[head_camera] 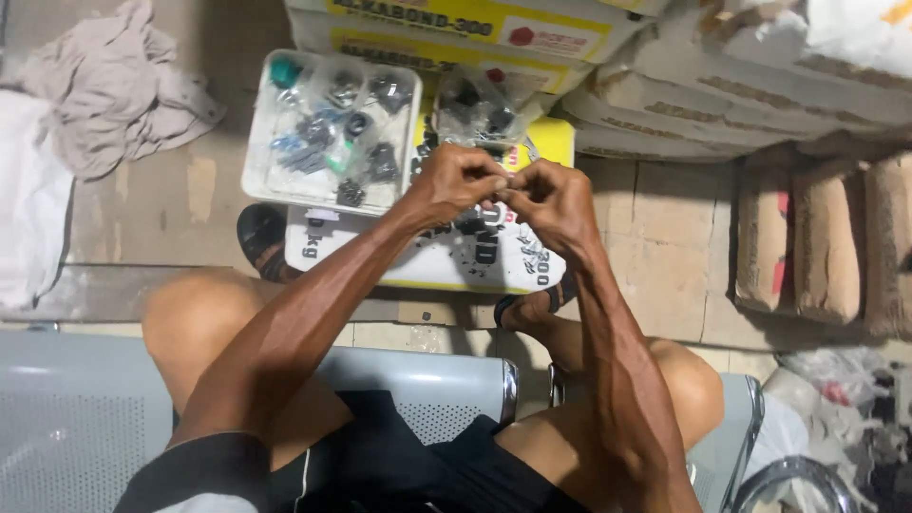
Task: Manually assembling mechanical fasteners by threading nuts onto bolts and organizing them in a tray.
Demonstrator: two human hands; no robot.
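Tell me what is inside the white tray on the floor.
The white tray holds small clear plastic bags of dark little parts, some blue and one green. What each part is cannot be told. The tray's bottom is mostly covered by the bags.

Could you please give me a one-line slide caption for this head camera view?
Seated person's left hand and right hand pinch a small part together above a white tray of bagged fittings.

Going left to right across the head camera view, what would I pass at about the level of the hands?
Crumpled grey cloth → white tray of bagged small parts → left hand → right hand → brown sacks.
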